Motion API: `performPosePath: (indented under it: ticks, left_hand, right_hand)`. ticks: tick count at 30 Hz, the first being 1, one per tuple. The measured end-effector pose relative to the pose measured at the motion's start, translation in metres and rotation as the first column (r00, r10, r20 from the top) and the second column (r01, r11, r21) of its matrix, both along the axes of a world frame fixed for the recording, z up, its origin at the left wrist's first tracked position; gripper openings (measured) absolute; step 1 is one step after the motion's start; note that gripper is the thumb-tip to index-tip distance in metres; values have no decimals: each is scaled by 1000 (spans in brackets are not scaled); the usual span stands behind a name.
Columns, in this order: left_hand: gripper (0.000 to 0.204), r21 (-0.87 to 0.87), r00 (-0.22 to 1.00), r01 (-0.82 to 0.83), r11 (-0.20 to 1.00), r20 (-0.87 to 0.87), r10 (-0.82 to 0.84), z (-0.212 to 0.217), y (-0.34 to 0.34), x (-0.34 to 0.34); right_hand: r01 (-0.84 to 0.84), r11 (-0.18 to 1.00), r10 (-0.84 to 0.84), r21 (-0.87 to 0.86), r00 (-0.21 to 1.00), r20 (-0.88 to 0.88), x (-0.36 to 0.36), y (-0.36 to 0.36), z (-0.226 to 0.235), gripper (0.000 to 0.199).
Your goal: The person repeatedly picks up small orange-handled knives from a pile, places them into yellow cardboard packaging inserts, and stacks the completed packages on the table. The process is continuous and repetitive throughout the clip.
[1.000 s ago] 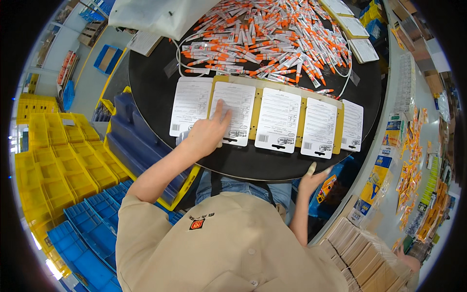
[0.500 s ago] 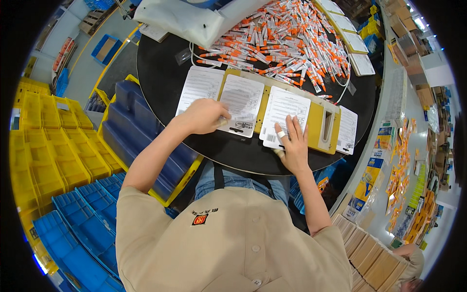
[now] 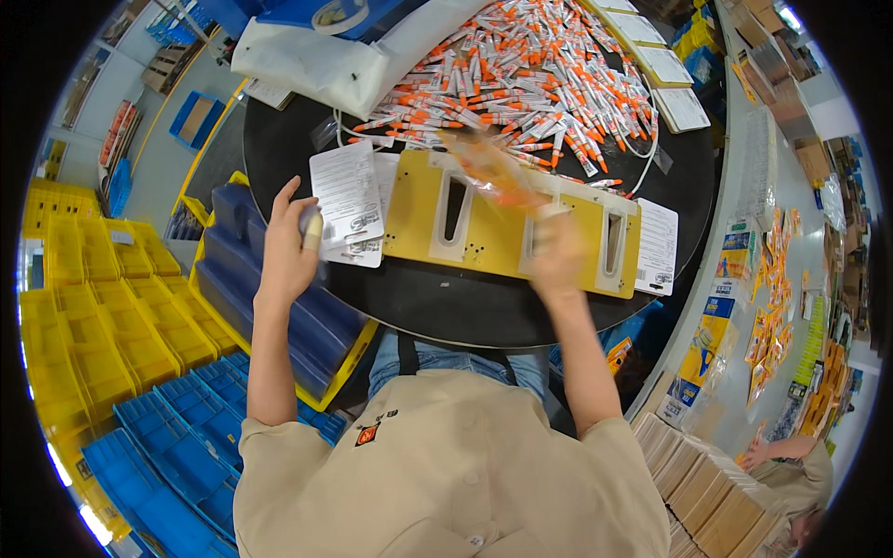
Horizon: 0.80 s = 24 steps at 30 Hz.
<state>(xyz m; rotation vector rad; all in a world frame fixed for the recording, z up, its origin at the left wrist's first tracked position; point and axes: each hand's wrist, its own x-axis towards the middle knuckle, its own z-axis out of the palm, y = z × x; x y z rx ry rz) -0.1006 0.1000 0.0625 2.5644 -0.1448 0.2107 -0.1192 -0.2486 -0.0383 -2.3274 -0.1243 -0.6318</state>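
My right hand (image 3: pixel 558 251), smeared by motion, grips a blister pack (image 3: pixel 493 172) with clear plastic and orange in it, tilted above the yellow slotted fixture (image 3: pixel 507 223). My left hand (image 3: pixel 290 244) is off the table's left edge, fingers apart, with a pale cover on one finger. Beside it lie overlapping white printed cards (image 3: pixel 346 191), at the fixture's left end. Another white card (image 3: pixel 657 246) lies at the fixture's right end. Beyond the fixture spreads a heap of small white tubes with orange caps (image 3: pixel 530 84).
The round black table (image 3: pixel 419 302) carries a white plastic sheet (image 3: pixel 307 70) at its far left and stacked cards (image 3: pixel 682 109) at far right. Yellow bins (image 3: pixel 121 288), blue bins (image 3: pixel 177 465) and a dark blue stepped piece (image 3: pixel 270 288) stand left. At lower right are cartons (image 3: pixel 707 493) and another person's arm (image 3: pixel 781 449).
The cards on the fixture's middle are gone from there. My left hand moved left, off the cards, and its fingers spread. My right hand lifted and now holds a blister pack.
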Motion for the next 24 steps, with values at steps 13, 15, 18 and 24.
performPosePath:
  ticks: [13, 15, 18, 24]
  left_hand:
    - [34, -636, 681, 331, 697, -350, -643, -47, -271, 39]
    - [34, -481, 729, 438, 759, -304, -614, -57, -309, 37]
    - [40, -293, 727, 469, 833, -408, -552, -71, -348, 42]
    - [56, -37, 786, 398, 917, -501, -362, -78, -369, 50]
  right_hand:
    - [486, 176, -707, 856, 667, -233, 56, -330, -45, 22]
    - [328, 613, -165, 718, 943, -290, 111, -270, -54, 24]
    - [46, 999, -33, 26, 919, -392, 169, -185, -57, 39]
    - [-199, 965, 9, -172, 678, -735, 193, -153, -9, 35]
